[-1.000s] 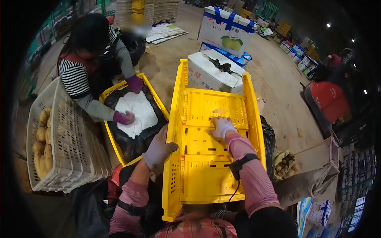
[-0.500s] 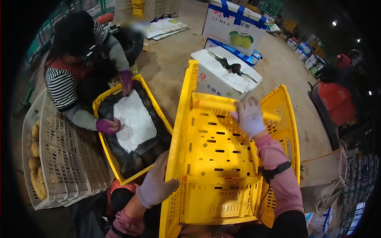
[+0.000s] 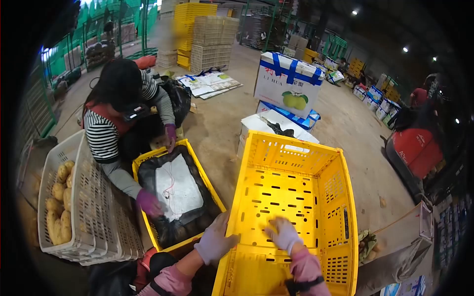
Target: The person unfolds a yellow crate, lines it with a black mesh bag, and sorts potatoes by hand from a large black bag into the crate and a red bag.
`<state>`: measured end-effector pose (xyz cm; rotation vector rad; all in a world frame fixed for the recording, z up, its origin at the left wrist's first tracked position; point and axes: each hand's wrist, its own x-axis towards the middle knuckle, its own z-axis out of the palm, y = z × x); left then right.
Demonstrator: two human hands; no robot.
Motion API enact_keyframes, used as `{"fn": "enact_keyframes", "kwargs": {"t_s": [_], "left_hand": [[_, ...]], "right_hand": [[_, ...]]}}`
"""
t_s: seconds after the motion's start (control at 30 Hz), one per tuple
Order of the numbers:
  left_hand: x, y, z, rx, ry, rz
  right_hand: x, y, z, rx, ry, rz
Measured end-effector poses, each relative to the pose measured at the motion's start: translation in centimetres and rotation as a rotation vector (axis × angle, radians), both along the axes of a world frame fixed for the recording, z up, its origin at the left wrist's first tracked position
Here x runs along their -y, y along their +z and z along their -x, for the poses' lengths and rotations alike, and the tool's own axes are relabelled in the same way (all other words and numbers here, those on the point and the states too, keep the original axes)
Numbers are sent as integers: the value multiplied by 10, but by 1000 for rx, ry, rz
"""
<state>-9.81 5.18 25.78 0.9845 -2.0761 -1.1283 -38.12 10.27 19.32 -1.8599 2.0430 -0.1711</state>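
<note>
A yellow folding plastic crate (image 3: 276,190) stands in front of me with its far end wall (image 3: 291,153) and both long sides upright. Its near end panel (image 3: 259,274) lies folded down over the slotted floor. My left hand (image 3: 216,240), in a pale work glove, grips the rim of the crate's left wall with the thumb on the inner side. Inside the crate, my gloved right hand (image 3: 284,235) hovers over the floor near the folded panel, fingers apart and slightly blurred. It holds nothing that I can see.
To the left, a co-worker in purple gloves (image 3: 149,202) handles a yellow crate (image 3: 217,195) with black lining and a white sheet (image 3: 178,190). Beside them stands a white crate (image 3: 79,207) of potatoes (image 3: 60,227). Pear cartons (image 3: 289,86) stand ahead; a red machine (image 3: 419,150) is right.
The far end wall has swung from low inside the crate to upright. My right hand has let go of it and come toward me. My left hand stays on the rim; the view has tilted up.
</note>
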Motion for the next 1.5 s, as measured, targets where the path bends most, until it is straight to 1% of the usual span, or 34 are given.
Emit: {"fn": "enact_keyframes", "kwargs": {"t_s": [0.03,0.13,0.23,0.27,0.3,0.37,0.43,0.5,0.53,0.57,0.6,0.63,0.67,0.7,0.73,0.77,0.8,0.83,0.9,0.93,0.97,1.0,1.07,1.13,1.17,1.2,1.23,1.33,1.4,1.5], "left_hand": [[-2,3,1,-12,0,25],[-5,-1,3,-123,44,-76],[-9,-6,8,-74,121,46],[-6,-14,13,-169,119,20],[-8,-6,14,-198,104,-43],[-2,-22,16,-565,23,-381],[11,-57,23,-277,222,15],[-3,-16,19,-241,187,-64],[6,-20,22,-264,174,-73],[2,-18,23,-294,159,-180],[-1,-15,24,-323,150,-287],[-6,0,23,-369,144,-488],[-6,2,21,-327,119,-613],[-21,4,17,-336,112,-550],[-45,8,12,-338,103,-484],[-63,16,6,-336,93,-421],[-73,29,-1,-314,114,-509],[-74,27,-4,-314,108,-503],[-67,15,-1,-334,103,-486],[-65,3,3,-502,99,-573],[-66,4,-1,-511,101,-564],[-68,8,-3,-523,100,-557],[-71,17,-9,-517,96,-506],[-79,29,-17,-604,106,-489],[-83,41,-24,-648,112,-477],[-91,67,-37,-603,100,-502],[-89,70,-42,-641,102,-485],[-88,72,-50,-779,100,-459],[-86,66,-48,-839,105,-463],[-88,57,-41,-917,115,-464]], "right_hand": [[-39,-19,-14,-143,9,60],[-92,-22,-48,-256,51,248],[-79,1,-47,-153,-57,6],[-75,35,-57,-214,-56,-2],[-72,56,-61,-227,-48,-89],[-112,112,-81,-118,-93,-134],[-205,143,-109,-69,-4,76],[-266,145,-114,192,151,197],[-275,151,-117,216,128,230],[-281,155,-116,239,94,278],[-283,157,-107,385,6,284],[-283,165,-93,315,-72,384],[-288,174,-77,276,-216,478],[-295,171,-48,28,-291,585],[-305,171,-18,-321,-357,566],[-316,154,14,-381,-553,514],[-329,113,61,-222,-648,494],[-322,100,73,759,-683,302],[-319,98,76,845,-717,254],[-313,104,77,871,-695,269],[-311,121,61,904,-688,281],[-310,132,55,932,-685,293],[-312,133,59,942,-654,308],[-311,132,59,956,-631,315],[-306,130,56,990,-611,348],[-299,126,54,1025,-586,384],[-292,125,52,1057,-565,417],[-273,137,58,1069,-495,376],[-262,151,61,1042,-479,366],[-251,154,83,978,-447,353]]}}
